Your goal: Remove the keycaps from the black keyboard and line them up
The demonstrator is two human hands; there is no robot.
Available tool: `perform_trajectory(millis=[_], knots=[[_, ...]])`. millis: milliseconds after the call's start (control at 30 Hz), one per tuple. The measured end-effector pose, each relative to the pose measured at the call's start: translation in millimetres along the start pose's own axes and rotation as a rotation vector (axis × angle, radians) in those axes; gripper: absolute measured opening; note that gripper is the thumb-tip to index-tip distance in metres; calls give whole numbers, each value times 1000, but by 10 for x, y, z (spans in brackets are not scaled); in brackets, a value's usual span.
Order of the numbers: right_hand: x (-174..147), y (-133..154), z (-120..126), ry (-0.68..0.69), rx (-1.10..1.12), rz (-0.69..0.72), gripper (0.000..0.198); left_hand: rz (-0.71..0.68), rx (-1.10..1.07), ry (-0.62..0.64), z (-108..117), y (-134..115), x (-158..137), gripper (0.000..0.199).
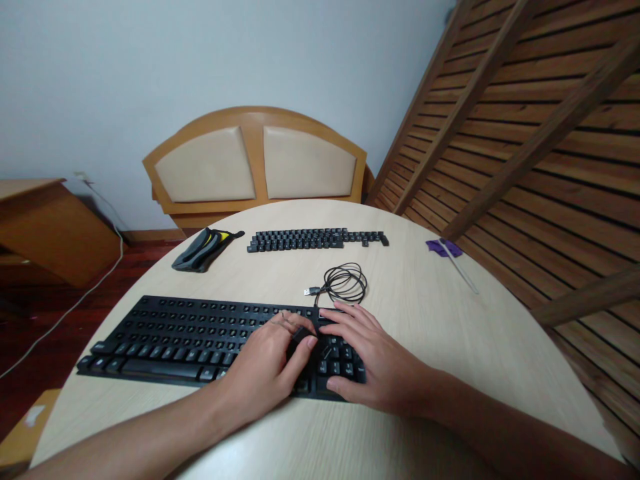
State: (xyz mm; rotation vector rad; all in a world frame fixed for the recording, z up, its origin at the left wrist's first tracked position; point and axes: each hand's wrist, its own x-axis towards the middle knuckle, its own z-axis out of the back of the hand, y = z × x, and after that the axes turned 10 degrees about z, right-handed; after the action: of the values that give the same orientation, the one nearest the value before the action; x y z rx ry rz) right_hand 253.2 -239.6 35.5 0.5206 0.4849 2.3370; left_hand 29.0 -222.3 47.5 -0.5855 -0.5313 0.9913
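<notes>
A black keyboard (165, 333) lies in front of me. Many switches in its upper rows are bare, while keycaps sit on its lower rows and number pad. My left hand (267, 353) is over the part just left of the number pad, its thumb and fingers closed on a small black piece (299, 337) that looks like a keycap, mostly covered by the fingers. My right hand (377, 353) rests across the number pad with fingers spread, thumb at the lower keys and fingertips near the top edge. Both hands hide part of the keys.
Removed keycaps (300, 239) stand in rows at the back of the round table (425, 300). The coiled USB cable (345, 283) lies behind the keyboard. A grey and yellow pouch (204, 252) is back left; a purple cloth (443, 247) with a thin wire tool (463, 270) is right.
</notes>
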Motion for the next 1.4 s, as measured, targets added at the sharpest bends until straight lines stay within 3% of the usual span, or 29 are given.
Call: perform_trajectory(millis=[567, 867, 1400], knots=[[9, -22, -13, -12, -26, 24, 54, -2, -178, 67, 24, -80, 19, 9], [19, -12, 13, -31, -3, 34, 48, 92, -249, 99, 19, -54, 40, 22], [18, -23, 47, -28, -2, 45, 42, 100, -169, 64, -8, -24, 59, 18]])
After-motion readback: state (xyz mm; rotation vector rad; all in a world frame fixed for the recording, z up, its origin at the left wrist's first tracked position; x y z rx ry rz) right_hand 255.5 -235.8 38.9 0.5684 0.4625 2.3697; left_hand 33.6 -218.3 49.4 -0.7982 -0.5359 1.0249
